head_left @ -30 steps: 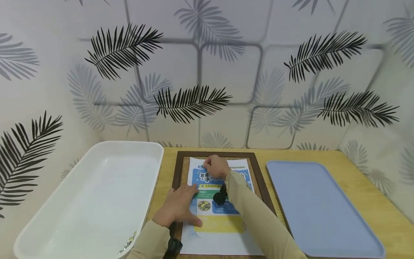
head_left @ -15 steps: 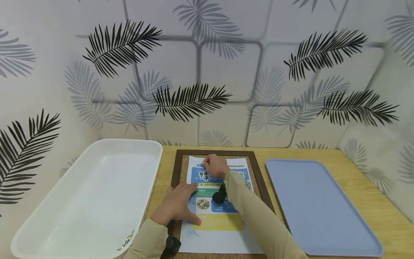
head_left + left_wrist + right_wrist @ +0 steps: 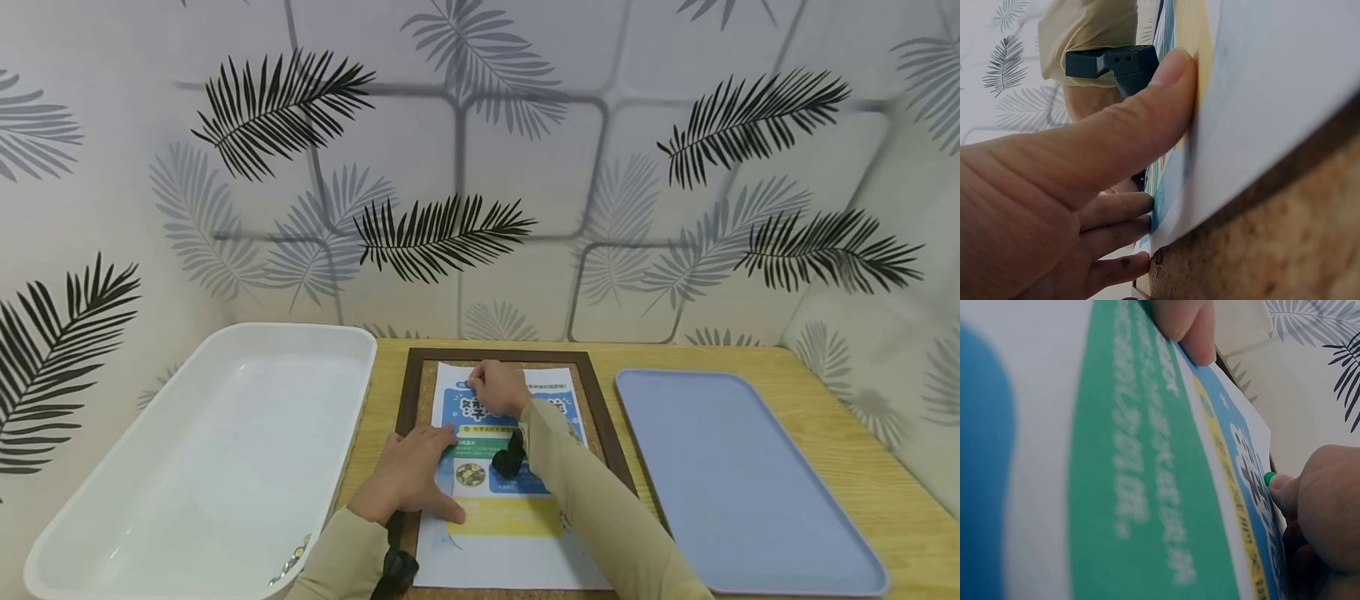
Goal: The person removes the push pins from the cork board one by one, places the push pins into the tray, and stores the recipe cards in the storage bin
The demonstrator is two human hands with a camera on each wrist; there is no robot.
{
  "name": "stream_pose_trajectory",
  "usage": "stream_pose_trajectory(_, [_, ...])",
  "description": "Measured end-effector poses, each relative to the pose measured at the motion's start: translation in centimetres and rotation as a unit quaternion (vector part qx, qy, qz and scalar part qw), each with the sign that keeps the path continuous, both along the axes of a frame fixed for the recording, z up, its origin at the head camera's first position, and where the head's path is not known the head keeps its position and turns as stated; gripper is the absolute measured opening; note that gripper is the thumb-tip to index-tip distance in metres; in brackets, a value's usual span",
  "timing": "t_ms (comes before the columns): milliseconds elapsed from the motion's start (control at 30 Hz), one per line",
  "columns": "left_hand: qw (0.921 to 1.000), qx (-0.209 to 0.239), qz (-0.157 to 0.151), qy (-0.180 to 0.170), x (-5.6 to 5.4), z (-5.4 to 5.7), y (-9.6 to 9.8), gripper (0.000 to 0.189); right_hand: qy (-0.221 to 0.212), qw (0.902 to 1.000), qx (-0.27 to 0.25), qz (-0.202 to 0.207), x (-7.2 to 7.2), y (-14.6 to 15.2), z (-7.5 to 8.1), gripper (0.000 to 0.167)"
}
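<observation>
A printed poster [image 3: 495, 550] in blue, green and yellow lies on a cork board with a dark brown frame [image 3: 621, 467]. My right hand [image 3: 501, 388] is at the poster's upper part, thumb and fingers pinching a green push pin [image 3: 1269, 479] against the sheet. Only the pin's green head shows; its tip is hidden. Lower down, my left hand [image 3: 408, 475] rests on the poster's left edge with thumb and fingers spread. In the left wrist view, the thumb [image 3: 1172, 69] presses on the paper while the other fingertips touch near its edge and the cork [image 3: 1272, 250].
To the left stands a deep white tray [image 3: 225, 433], with a few small yellow and silvery pieces [image 3: 291, 560] near its lower right corner. A flat blue-grey tray [image 3: 738, 475] lies to the right on the wooden table [image 3: 817, 392]. A leaf-patterned wall [image 3: 525, 283] rises behind.
The head view has shifted very slightly. Both hands stay in the same places on the poster, the right one still at its top.
</observation>
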State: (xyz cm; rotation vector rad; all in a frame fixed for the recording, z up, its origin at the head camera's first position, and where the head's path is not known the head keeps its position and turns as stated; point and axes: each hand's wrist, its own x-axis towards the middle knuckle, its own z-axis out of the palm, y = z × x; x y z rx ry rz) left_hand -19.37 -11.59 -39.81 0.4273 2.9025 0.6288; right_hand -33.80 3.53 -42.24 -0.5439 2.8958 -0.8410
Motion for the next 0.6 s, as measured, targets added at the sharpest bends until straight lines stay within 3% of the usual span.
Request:
stream_pose_trajectory(333, [1.0,-0.005,0.0,0.002,0.01,0.03,-0.06,0.1,0.013,0.9998,0.0,0.013,0.04,0.01,-0.04,0.02])
stream_pose_trajectory(600, [1.0,-0.001,0.0,0.003,0.08,0.18,-0.07,0.1,-0.001,0.9993,-0.038,0.005,-0.11,0.36,-0.25,0.017])
